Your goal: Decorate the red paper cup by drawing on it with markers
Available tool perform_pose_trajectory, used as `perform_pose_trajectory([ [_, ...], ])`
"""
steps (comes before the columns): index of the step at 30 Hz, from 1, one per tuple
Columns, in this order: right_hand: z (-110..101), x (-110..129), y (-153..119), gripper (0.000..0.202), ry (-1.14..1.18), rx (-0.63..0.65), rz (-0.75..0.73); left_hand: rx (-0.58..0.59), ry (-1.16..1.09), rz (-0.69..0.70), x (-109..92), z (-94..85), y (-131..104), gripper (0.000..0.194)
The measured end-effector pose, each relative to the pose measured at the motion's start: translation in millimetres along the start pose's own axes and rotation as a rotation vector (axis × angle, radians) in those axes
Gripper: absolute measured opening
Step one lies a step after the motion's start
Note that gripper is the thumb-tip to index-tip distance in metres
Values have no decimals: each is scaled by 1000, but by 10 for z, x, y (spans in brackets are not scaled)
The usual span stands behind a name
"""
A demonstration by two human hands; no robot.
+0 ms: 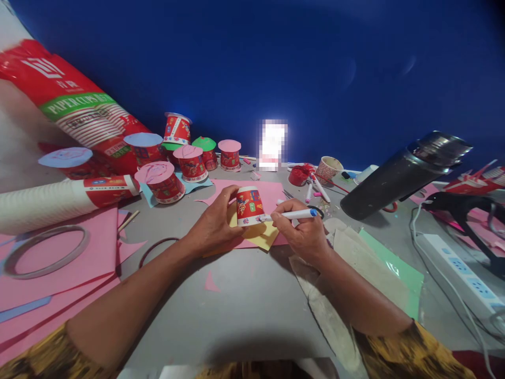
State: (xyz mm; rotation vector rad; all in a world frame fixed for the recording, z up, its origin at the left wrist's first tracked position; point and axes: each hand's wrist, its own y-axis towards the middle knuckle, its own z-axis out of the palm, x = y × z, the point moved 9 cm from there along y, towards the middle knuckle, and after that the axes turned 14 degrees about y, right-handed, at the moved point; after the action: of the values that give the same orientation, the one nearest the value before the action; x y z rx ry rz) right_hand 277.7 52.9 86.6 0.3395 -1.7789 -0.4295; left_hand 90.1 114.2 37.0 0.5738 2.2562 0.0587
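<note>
My left hand (218, 222) grips a red paper cup (249, 202) from its left side, thumb at the lower edge and fingers behind. The cup is upside down or upright, I cannot tell which; a white band with small purple-pink marks runs along its lower edge. In my right hand (303, 230) is a white marker pen (294, 215) with a blue end, pinched and lying nearly level. Its tip points left and meets the white band. Below the cup lie a yellow paper piece (265, 237) and a pink sheet (272, 190) on the grey table (244, 310).
Several red cups with paper tops, one a pink-topped cup (161, 181), stand at the back left. A cup stack (59, 202) and tape roll (16, 263) lie left. Right are a black thermos (394, 181), loose markers (320, 188), a cloth (366, 263) and a power strip (461, 268).
</note>
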Motion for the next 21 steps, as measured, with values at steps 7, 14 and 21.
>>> perform_pose_trajectory([
  [7,-74,50,0,16,50,-60,-107,2,-23,1,-18,4,-3,85],
  [14,-57,91,-40,9,-77,-28,-227,-42,-149,5,7,-38,7,84],
  [21,-35,41,-42,21,-124,7,-228,-17,-342,-28,-13,-48,20,85],
])
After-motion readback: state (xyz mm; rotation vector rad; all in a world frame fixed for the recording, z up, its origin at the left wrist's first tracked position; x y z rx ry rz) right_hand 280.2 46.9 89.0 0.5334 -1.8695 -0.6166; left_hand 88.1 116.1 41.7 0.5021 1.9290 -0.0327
